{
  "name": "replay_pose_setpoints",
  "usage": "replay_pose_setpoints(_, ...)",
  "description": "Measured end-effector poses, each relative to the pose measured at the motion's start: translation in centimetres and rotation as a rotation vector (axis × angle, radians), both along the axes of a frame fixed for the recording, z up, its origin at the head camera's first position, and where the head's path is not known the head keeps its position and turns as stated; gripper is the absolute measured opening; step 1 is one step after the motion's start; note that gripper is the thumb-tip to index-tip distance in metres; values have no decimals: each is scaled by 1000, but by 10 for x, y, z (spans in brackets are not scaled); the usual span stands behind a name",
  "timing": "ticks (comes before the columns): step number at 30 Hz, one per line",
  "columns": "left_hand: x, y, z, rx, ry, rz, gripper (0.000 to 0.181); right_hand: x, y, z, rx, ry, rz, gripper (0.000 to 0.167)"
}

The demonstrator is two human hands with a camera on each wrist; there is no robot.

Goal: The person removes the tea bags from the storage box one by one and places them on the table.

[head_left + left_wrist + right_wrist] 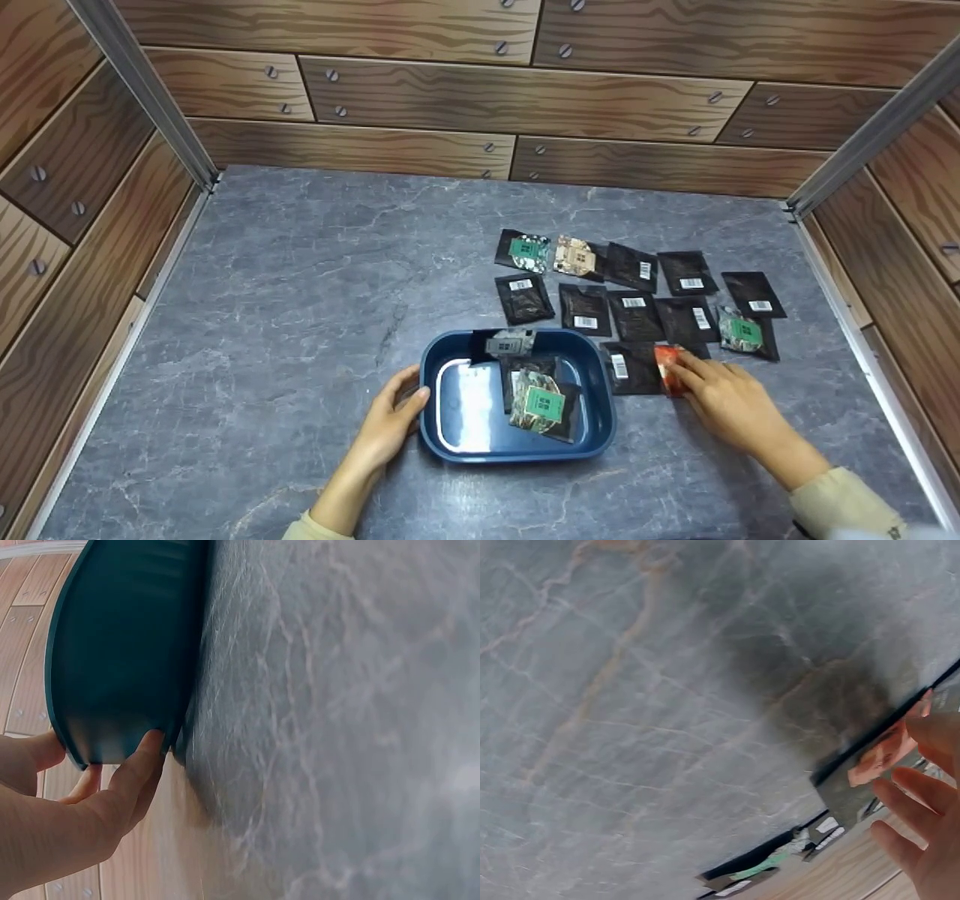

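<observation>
A dark blue plastic bin (517,454) stands on the table in front of me. My left hand (391,416) grips its left end, thumb at the rim and fingers against the outer wall; the left wrist view shows this hand (97,802) on the bin wall (127,652). Several flat packets lie inside, including a green-labelled packet (545,405) and a grey-labelled packet (510,345). To the bin's right, my right hand (731,401) touches a red-fronted packet (669,371) with its fingertips. The right wrist view shows its fingers spread beside that red packet (889,754).
Several black packets with barcode labels, such as one black packet (637,319), lie in loose rows right of and behind the bin. A cream-labelled packet (576,256) and a green-labelled packet (742,334) lie among them. Wood-patterned walls (480,90) enclose the grey marbled table (300,300).
</observation>
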State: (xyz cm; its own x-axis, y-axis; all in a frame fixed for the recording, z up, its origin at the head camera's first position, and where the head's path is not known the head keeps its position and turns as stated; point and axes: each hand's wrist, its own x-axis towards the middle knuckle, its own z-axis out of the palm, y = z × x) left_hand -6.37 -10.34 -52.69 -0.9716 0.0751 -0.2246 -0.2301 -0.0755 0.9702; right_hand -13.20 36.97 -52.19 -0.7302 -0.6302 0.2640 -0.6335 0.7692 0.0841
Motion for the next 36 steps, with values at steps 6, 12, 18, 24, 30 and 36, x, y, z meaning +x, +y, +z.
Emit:
replay_pose_setpoints(6, 0, 0, -1, 4, 1, 0, 51, -1, -15, 11, -58, 86, 78, 34)
replay_pose_setpoints(12, 0, 1, 0, -1, 0, 8, 51, -1, -37, 26, -69, 137, 142, 37)
replay_pose_setpoints(18, 0, 1, -1, 11, 0, 12, 52, -1, -62, 42, -46, 183, 226, 36)
replay_pose_setpoints(24, 0, 1, -1, 4, -12, 16, 52, -3, -88, 57, -53, 239, 337, 34)
replay_pose_setpoints(30, 0, 1, 0, 2, 1, 3, 53, -5, -109, 72, 52, 210, 427, 30)
replay_pose_setpoints(36, -1, 1, 0, -3, 13, 6, 52, -11, -132, 81, 161, 205, 554, 32)
